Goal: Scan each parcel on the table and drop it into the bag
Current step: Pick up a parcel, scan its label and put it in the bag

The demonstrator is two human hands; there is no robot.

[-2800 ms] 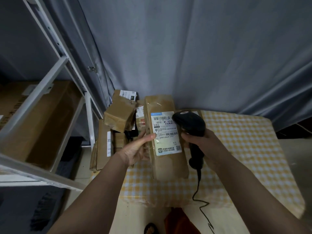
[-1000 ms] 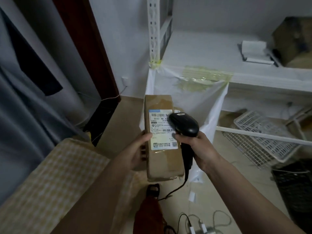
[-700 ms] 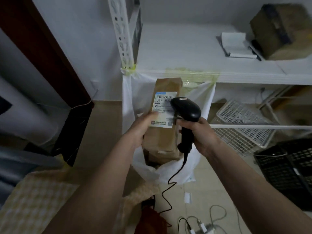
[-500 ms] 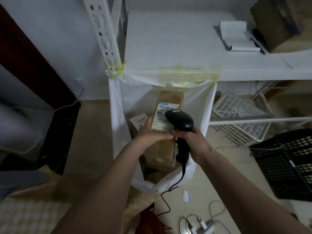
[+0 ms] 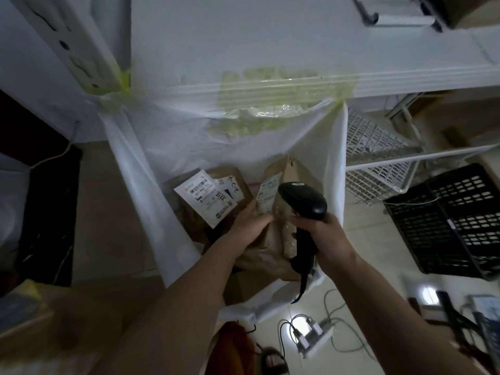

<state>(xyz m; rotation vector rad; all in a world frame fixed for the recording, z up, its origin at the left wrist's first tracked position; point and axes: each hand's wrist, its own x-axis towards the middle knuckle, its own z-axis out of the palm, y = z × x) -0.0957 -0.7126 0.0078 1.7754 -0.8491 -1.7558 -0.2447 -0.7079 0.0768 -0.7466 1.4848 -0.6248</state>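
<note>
Room: white shelf [image 5: 297,44] against a pale wall, tiled floor below with cables and a black crate [image 5: 460,220] to the right.
Bag: white bag [image 5: 130,158] hangs open, its rim taped to the shelf edge and post with yellowish tape [image 5: 281,85].
Parcel: long brown parcel [image 5: 273,239] stands tilted inside the bag mouth, label facing up, beside another labelled parcel [image 5: 205,198] already lying in the bag.
Left hand: left hand [image 5: 250,226] rests on the parcel's near face, fingers fairly straight against it; whether the thumb wraps the edge I cannot tell.
Right hand: right hand [image 5: 324,236] has its fingers curled round the grip of the black scanner [image 5: 303,201], held just beside the parcel.
Risk: the scanner cord [image 5: 300,290] trails down over the bag's near rim; it could drag the rim, or the parcel's weight could peel the tape.
Risk two: a parcel let go while leaning could wedge across the mouth rather than settle.
Change: half a second ago the parcel stood higher with more of its label showing; now it sits deeper, the view is closer and lower, and the left hand lies flatter on it.
</note>
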